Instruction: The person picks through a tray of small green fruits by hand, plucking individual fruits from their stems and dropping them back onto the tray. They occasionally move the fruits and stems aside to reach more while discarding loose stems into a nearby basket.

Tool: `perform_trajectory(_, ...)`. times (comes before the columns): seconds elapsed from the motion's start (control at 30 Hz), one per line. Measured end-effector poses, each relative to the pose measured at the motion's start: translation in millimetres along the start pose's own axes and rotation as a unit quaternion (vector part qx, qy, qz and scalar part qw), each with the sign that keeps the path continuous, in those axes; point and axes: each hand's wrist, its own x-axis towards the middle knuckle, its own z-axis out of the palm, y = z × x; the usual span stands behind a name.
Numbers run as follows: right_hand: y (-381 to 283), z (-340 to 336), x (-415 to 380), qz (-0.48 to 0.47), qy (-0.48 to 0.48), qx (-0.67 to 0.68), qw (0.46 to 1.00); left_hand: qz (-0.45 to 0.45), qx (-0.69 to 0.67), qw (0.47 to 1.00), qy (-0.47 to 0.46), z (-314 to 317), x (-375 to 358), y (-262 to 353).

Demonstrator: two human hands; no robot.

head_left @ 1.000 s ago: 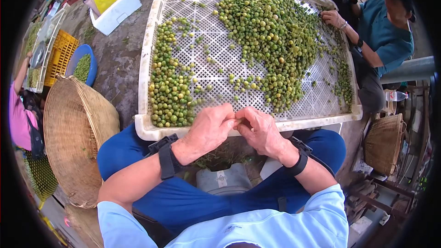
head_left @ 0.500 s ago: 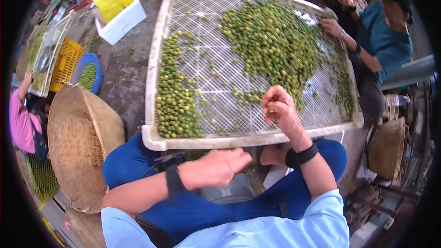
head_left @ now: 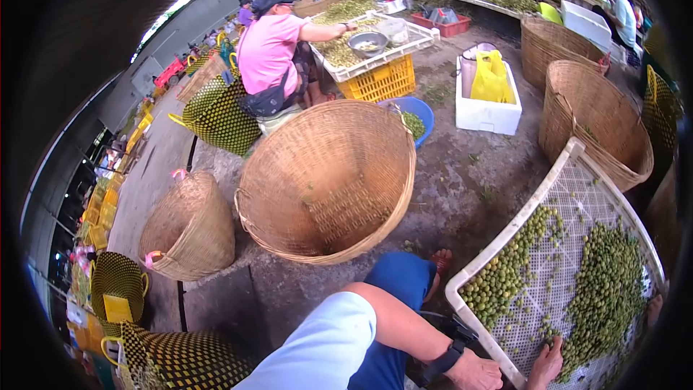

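A white mesh tray lies at the lower right with small green fruits spread over it. A loose band of fruits runs along its left side and a denser pile lies further right. My left hand, below a black wristband, is beside the tray's near edge with its fingers curled; anything inside them is hidden. Over the near part of the tray, my right hand has bent fingers close to the fruits, partly cut off by the frame. What it holds is too small to tell.
A large wicker basket stands left of the tray, a smaller one beyond it. Behind are a blue basin, a white foam box and a person in pink at another tray. A co-worker's hand is at the right edge.
The view has swung left, so the tray and both my hands now lie at the lower right. My right hand has come down to the fruits. The large basket and the person in pink are fully visible.
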Motion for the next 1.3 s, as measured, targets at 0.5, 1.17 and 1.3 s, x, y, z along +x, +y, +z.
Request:
perform_trajectory(0.5,-93,-109,3,0.073,-0.126,0.359,0.922,-0.286,-0.197,0.853,0.391,-5,28,-50)
perform_trajectory(1.17,-101,-124,-13,0.045,-0.105,0.421,0.9,-0.294,-0.256,0.855,0.343,-27,31,-42)
perform_trajectory(1.3,-63,-89,-14,0.186,-0.234,0.834,0.464,-0.299,-0.281,0.841,0.352,-44,32,-39)
